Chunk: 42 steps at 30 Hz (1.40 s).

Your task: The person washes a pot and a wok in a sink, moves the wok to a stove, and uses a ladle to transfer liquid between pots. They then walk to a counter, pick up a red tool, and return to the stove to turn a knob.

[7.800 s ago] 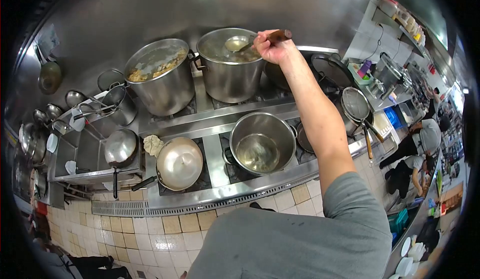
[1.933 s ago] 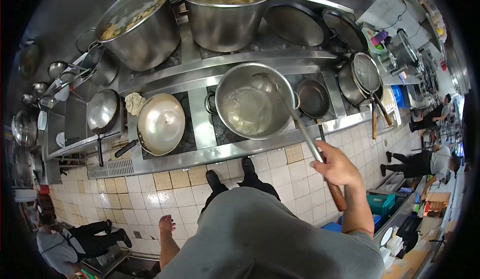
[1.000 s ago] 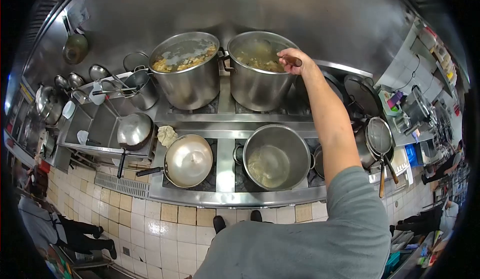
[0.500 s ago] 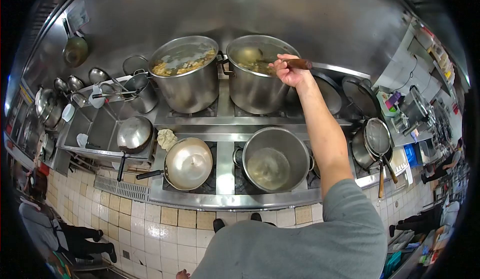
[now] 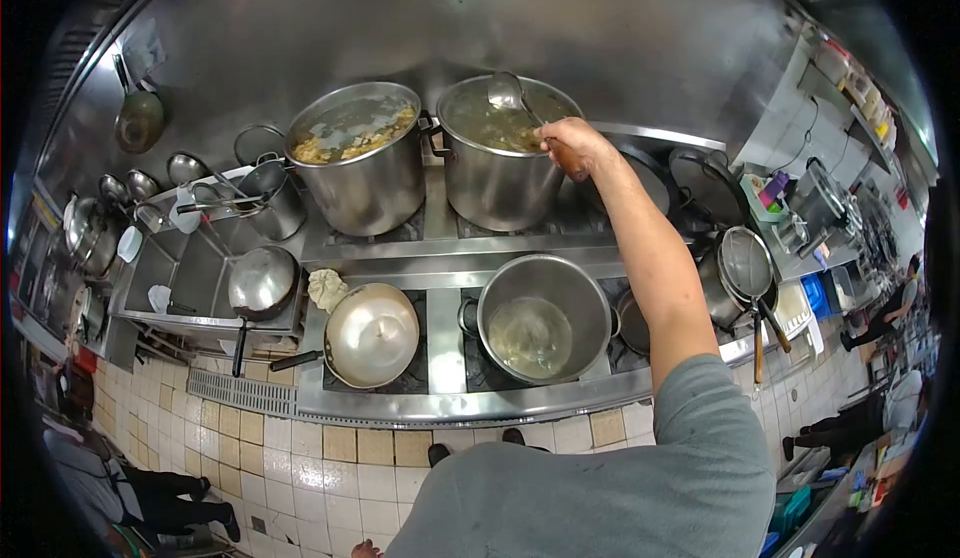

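Head view: commercial kitchen, brushed-steel wall [image 5: 450, 28] behind, pale tiled floor [image 5: 330, 478] below, steel range [image 5: 446, 343] between. Rear burners: two tall stockpots, side by side. Left stockpot [image 5: 365, 193], liquid with yellowish pieces and pale foam. Right stockpot [image 5: 500, 186], cloudy liquid with similar pieces. One ladle [image 5: 568, 161], metal bowl, brown grip; its bowl lies over the far part of the right stockpot's mouth, contact with the liquid not clear. Right hand [image 5: 580, 144]: closed around the ladle's grip, above the near right rim of that pot. Left hand [image 5: 367, 550]: only a part shows at the lower edge; whether wide or narrow, cannot be told. Front burners: one wide pot [image 5: 590, 303], pale clear liquid inside; one pale frying pan [image 5: 372, 336], black handle, to its left; one small dark pan [image 5: 635, 324], partly behind the forearm. Crumpled cloth [image 5: 326, 289], just beside the frying pan. Far left: steel sink [image 5: 195, 270]. Right end: mesh strainer [image 5: 746, 261], wooden handle. Persons in background: one at lower left, others at right.
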### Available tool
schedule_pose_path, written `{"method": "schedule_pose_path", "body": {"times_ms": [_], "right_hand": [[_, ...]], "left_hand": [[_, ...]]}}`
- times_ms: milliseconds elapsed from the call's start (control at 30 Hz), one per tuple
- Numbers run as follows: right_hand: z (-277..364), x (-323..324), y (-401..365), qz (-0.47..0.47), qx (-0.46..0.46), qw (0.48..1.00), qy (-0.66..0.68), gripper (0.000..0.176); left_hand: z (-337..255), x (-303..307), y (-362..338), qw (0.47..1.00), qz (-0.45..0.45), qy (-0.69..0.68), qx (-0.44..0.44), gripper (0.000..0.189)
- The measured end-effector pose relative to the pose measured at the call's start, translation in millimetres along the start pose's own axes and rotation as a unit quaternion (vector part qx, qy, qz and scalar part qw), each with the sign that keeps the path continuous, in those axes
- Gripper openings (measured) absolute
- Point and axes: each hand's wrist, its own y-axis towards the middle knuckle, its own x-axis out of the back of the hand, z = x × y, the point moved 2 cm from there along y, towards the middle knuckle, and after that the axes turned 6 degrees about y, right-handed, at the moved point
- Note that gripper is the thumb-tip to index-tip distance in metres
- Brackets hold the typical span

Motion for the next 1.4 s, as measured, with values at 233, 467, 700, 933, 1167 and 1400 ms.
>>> {"method": "schedule_pose_path", "body": {"times_ms": [233,467,700,933,1167,1400], "right_hand": [[4,-17,6,0.006,-0.049,0.999,0.018,0.018],[-14,-9,43,0.176,-0.208,0.863,0.425,0.018],[13,-14,10,0.152,-0.126,0.854,0.481,0.014],[25,4,-5,0.177,-0.104,0.817,0.539,0.069],[31,9,-32,0.192,-0.108,0.808,0.546,0.054],[43,5,-101,0.193,-0.100,0.781,0.586,0.072]], "left_hand": [[15,-5,-8,1.000,-0.001,0.000,0.011,0.023],[27,-8,-20,1.000,0.000,-0.006,0.022,0.023],[20,-6,-16,1.000,-0.003,-0.006,0.016,0.024],[9,0,-7,1.000,-0.005,-0.018,0.001,0.024],[10,6,-6,1.000,0.000,-0.021,-0.004,0.024],[13,14,-5,0.999,0.000,-0.040,-0.004,0.024]]}}
